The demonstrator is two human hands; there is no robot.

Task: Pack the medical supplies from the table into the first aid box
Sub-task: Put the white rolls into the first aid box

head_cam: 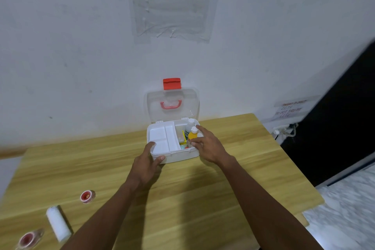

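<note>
The white first aid box [178, 157] stands open at the table's far middle, its clear lid [172, 105] with a red latch upright against the wall. A white divided tray [162, 138] fills its left part. My left hand [149, 163] grips the box's front left corner. My right hand [210, 144] holds a yellow bottle [191, 135] with a white cap inside the right compartment, beside a white bottle [189, 125] and a small yellow-green packet [183, 140]. A white gauze roll [57, 222] and two red-cored tape rolls [87, 196] [28, 240] lie at the near left.
The wooden table [182, 199] runs to an edge on the right, with a dark panel [345, 117] and pale floor beyond. A white wall stands just behind the box. A paper note [290, 109] and cables hang at the right.
</note>
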